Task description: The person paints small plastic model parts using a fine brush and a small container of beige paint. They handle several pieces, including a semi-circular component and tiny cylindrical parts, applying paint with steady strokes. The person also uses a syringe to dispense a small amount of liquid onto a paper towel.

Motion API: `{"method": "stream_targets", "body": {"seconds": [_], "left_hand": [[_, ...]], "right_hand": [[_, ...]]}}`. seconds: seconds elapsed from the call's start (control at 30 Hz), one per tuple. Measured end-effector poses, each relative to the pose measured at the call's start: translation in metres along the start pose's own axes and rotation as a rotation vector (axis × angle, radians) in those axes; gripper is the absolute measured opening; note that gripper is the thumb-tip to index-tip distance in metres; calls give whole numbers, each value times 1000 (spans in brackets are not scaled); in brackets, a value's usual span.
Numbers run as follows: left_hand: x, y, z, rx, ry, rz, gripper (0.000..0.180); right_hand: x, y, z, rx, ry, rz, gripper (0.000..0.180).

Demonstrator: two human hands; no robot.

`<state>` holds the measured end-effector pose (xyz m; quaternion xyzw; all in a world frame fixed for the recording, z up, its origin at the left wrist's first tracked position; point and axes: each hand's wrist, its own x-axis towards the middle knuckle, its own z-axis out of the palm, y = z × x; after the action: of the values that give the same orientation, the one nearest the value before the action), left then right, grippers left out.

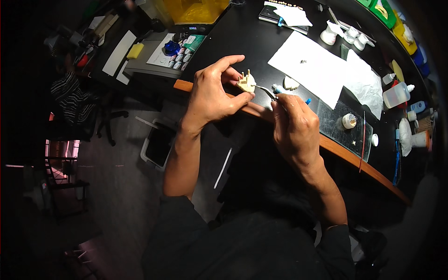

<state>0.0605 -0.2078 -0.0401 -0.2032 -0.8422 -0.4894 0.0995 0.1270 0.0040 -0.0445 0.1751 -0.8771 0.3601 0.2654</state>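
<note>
Dark sleeves nearest, bare forearms reaching forward. Right hand (pixel 298 126): fingers pinched, pen-fashion, around a slim metal tool (pixel 267 91); its tip meets the cast's right side, or nearly; cannot tell if touching. Left hand (pixel 210 93): thumb and fingers grasping a small cream-coloured cast (pixel 246 85), index finger raised clear. Cast held up by the desk's wooden front edge, pegs pointing upward.

On the black desk (pixel 242 42), just beyond the right hand: second pale cast (pixel 290 83), lying next to the white sheet (pixel 308 60). To the right, glassy plate (pixel 336 126) bearing an open small jar (pixel 349 121); thin red brush (pixel 362 144) lies across the plate, round white cap (pixel 374 139) just beside it. Farther: crumpled white paper (pixel 364 84), translucent bottle (pixel 396 95). Far left, yellow container (pixel 196 11).
</note>
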Motion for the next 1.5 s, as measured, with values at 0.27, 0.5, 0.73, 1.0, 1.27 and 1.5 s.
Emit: {"method": "stream_targets", "body": {"seconds": [0.27,0.5,0.73,1.0,1.27,1.5], "left_hand": [[-5,9,-2,15,6,-13,76],[-5,10,-3,-7,-7,-44,75],[-4,12,-2,11,-8,-48,73],[-4,9,-1,-2,-6,-48,72],[-4,10,1,-11,-7,-63,72],[-4,8,0,-36,-1,-72,72]], "right_hand": [[-1,10,2,-70,-5,-94,13],[-3,14,2,-104,-42,-96,15],[-3,17,3,-105,-20,-100,15],[-2,14,1,-107,-30,-84,10],[-2,15,1,-97,-44,-92,12],[-1,12,-2,-99,-74,-85,12]]}}
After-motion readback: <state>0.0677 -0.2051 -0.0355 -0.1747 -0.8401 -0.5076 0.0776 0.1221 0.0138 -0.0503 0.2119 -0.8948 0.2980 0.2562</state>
